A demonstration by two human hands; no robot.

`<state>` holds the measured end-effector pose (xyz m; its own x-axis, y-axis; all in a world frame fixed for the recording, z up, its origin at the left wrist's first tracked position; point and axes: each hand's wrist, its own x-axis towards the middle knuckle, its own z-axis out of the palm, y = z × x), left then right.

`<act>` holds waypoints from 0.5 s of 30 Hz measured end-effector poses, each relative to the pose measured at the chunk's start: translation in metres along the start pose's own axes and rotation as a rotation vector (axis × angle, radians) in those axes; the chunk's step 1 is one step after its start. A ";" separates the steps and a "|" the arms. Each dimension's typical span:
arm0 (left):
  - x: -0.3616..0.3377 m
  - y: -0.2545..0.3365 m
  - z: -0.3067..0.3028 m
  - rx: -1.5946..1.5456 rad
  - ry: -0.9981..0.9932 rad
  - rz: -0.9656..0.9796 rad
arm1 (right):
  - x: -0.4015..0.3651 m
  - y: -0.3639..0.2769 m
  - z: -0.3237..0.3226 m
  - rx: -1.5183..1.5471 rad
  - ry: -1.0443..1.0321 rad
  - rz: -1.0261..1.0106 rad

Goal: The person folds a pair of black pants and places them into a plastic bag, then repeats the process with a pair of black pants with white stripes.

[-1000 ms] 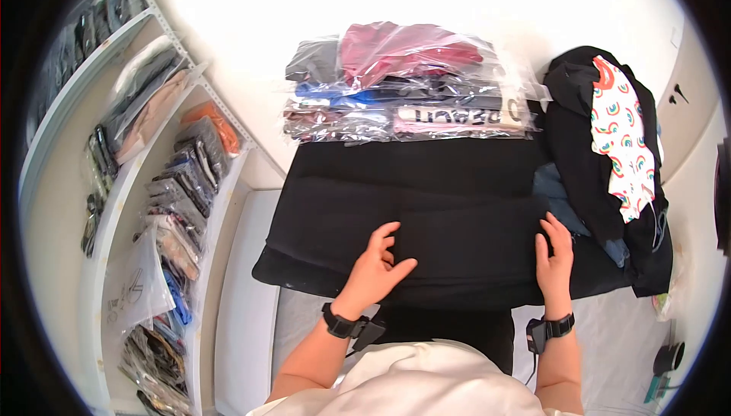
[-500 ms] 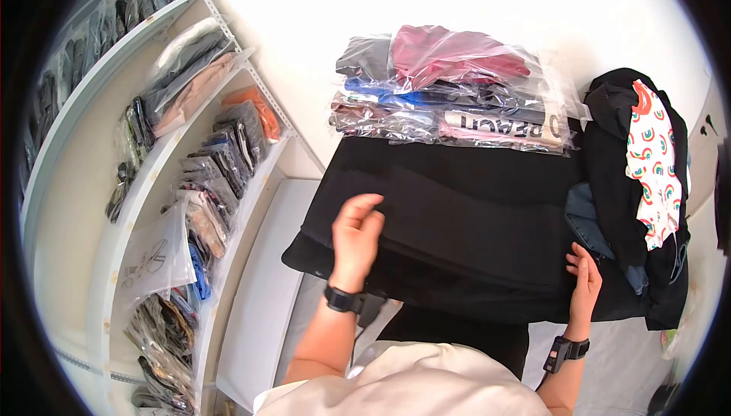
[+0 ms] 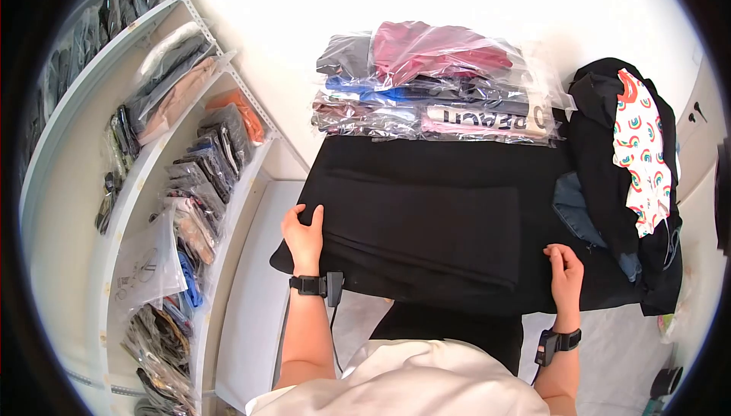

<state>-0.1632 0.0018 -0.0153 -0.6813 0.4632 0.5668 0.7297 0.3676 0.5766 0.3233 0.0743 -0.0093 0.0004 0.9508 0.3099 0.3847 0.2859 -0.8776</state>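
Note:
A folded black garment (image 3: 426,226), perhaps trousers, lies flat on the black-covered table (image 3: 449,159), its long side facing me. At its left end is my left hand (image 3: 303,237), thumb and fingers apart, with the fingertips at the cloth's edge. My right hand (image 3: 566,277) rests over the table cover, a short way right of the garment's right end. Its fingers are loosely bent and apart, with nothing seen in them. Black on black makes the fold lines hard to follow.
Clothes in clear bags (image 3: 434,100) are stacked along the table's back. At the right lies a heap of black clothing (image 3: 590,127) with a rainbow-print white garment (image 3: 641,157) and dark blue denim (image 3: 577,210). Shelves (image 3: 106,264) of bagged clothes stand left.
My left hand has moved left from above the garment to its left end, thumb spreading. The garment's right end now lies further left, away from my right hand, which has moved little.

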 end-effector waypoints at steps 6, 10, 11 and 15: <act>0.013 0.001 -0.011 -0.002 -0.214 -0.092 | -0.006 -0.032 0.033 0.260 -0.296 0.262; 0.029 0.003 -0.021 0.017 -0.329 -0.124 | 0.006 -0.039 0.054 0.398 -0.361 0.311; 0.031 0.002 -0.021 0.028 -0.340 -0.119 | 0.009 -0.044 0.057 0.453 -0.401 0.336; 0.037 0.007 -0.024 0.023 -0.323 -0.096 | 0.009 -0.045 0.068 0.422 -0.369 0.232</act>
<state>-0.1846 0.0022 0.0236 -0.6956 0.6562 0.2924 0.6668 0.4382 0.6028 0.2436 0.0776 0.0082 -0.3088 0.9511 0.0116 0.0140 0.0167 -0.9998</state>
